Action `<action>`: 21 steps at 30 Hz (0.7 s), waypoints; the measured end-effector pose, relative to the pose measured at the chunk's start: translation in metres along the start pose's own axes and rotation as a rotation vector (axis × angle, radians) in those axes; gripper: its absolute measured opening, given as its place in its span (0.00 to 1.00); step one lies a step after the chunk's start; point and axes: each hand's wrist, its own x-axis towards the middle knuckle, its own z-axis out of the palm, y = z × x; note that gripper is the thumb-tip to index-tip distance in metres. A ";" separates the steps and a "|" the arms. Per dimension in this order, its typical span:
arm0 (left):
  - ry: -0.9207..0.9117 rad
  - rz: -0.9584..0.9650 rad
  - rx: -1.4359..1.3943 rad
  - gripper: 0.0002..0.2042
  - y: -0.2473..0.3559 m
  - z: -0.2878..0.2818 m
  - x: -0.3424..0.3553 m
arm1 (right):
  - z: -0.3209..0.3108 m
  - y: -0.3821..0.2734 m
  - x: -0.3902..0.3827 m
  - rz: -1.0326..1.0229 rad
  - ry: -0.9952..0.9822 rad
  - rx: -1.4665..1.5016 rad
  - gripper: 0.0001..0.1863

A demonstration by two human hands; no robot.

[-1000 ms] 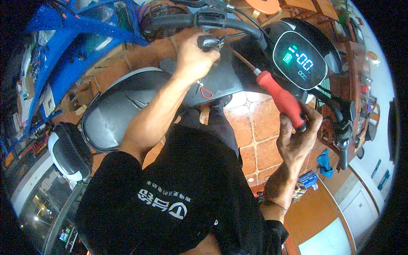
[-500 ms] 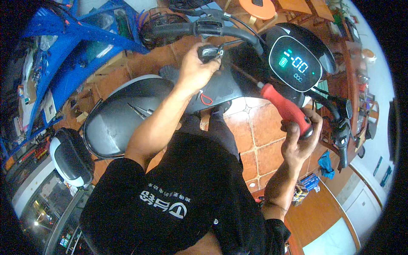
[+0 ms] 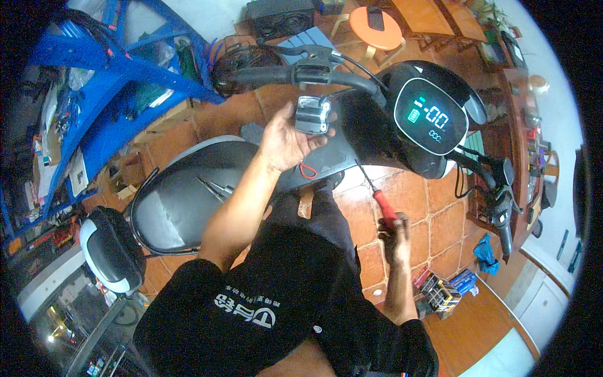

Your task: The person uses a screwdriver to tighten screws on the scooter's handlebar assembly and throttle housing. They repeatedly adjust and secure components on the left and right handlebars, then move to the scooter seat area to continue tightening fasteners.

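My left hand (image 3: 286,143) cradles a small dark handlebar switch housing (image 3: 310,115) just below the scooter's left handlebar grip (image 3: 251,76). The palm is turned up, the fingers curl around the housing, and a cable runs from it. Held low over the tiled floor, my right hand (image 3: 396,240) grips a screwdriver (image 3: 385,206) by its red handle, its thin shaft slanting up and left, apart from the housing. To the right of the housing, the scooter's display (image 3: 432,116) is lit. A red loop (image 3: 307,170) lies below my left hand.
The black scooter seat (image 3: 182,195) is at my left, with a slim metal tool (image 3: 215,188) on it. Blue shelving (image 3: 119,94) fills the upper left. An orange stool (image 3: 375,29) stands beyond the handlebar. Small boxes (image 3: 440,292) are at lower right.
The screwdriver has moved down toward me, away from the handlebar area. My left hand has lowered slightly and turned palm up, showing another face of the housing.
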 end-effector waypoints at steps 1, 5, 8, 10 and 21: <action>-0.022 0.003 -0.012 0.31 -0.002 -0.001 0.001 | -0.001 0.015 0.004 0.079 -0.031 0.017 0.14; 0.114 -0.020 0.121 0.23 -0.005 0.005 0.003 | -0.009 0.077 0.044 0.352 -0.175 -0.052 0.19; 0.274 0.007 0.378 0.19 -0.004 0.011 0.007 | -0.035 0.147 0.109 0.493 -0.265 -0.158 0.22; 0.377 0.044 0.458 0.17 -0.003 0.016 0.007 | -0.020 0.166 0.150 0.496 -0.194 -0.292 0.24; 0.696 0.258 0.754 0.14 -0.034 0.027 0.020 | -0.040 0.349 0.427 -0.217 -0.014 -0.372 0.27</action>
